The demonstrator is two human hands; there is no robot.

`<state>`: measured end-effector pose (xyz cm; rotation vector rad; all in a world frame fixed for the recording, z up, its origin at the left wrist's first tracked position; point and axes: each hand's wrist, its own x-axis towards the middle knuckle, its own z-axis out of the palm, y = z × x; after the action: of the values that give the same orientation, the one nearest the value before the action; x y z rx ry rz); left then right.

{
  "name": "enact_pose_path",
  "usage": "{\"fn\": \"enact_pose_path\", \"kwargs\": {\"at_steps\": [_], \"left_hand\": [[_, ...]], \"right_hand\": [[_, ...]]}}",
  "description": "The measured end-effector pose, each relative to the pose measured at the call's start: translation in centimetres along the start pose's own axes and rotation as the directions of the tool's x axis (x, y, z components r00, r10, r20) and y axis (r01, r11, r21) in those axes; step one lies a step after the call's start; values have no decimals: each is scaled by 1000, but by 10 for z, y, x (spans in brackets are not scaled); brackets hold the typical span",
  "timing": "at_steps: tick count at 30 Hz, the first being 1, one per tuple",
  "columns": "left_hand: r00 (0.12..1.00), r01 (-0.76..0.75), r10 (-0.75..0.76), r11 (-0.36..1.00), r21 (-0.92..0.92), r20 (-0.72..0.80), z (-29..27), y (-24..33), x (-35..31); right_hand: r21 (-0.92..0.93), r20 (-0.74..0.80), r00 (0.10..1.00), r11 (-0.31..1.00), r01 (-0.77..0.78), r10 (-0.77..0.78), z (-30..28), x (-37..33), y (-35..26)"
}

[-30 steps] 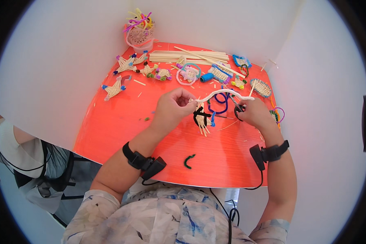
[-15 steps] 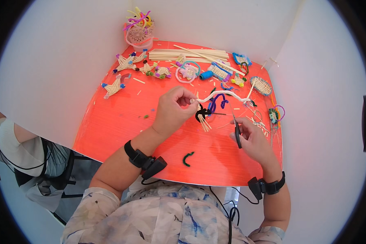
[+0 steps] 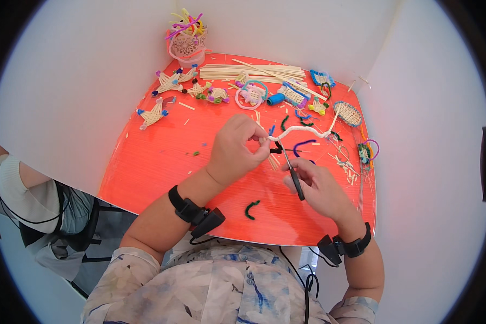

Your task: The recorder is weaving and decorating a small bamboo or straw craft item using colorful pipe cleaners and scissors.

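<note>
Ahead at one o'clock, white pipe cleaner (image 3: 301, 128) sits pinched in left hand (image 3: 237, 147), right hand (image 3: 319, 188) gripping scissors (image 3: 295, 181) at its nine-o'clock end, apparently a trimming step calling for steady squeeze.

At the centre of my feed, the left hand (image 3: 236, 144) pinches a wavy white fuzzy pipe cleaner (image 3: 302, 128) near its left end. Below and to the right, I see the right hand (image 3: 318, 186) holding black-handled metal scissors (image 3: 295, 181), blades reaching up to the pipe cleaner. A curved dark green fuzzy strip (image 3: 248, 209) lies lower centre on the glossy red tabletop (image 3: 200, 200); pale flat wooden sticks (image 3: 248, 72) lie bundled at upper centre, a pink lattice-sided container (image 3: 188, 47) at upper left.
</note>
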<state>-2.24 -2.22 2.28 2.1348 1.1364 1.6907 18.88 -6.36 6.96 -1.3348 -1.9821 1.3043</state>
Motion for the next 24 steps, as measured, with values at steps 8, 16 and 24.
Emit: {"fn": "enact_pose_path", "kwargs": {"at_steps": [8,16,24], "left_hand": [[996,-94,93,987,127,9,-1,1,0],[996,-90,88,987,136,20,1,-2,-2],[994,-103,98,986,129,40,2,0,-1]], "right_hand": [[171,-2,1000,985,-18,19,11,7,-5],[217,-1,1000,976,7,-7,17,12,-3],[215,0,1000,976,16,-16,19,15,4]]}}
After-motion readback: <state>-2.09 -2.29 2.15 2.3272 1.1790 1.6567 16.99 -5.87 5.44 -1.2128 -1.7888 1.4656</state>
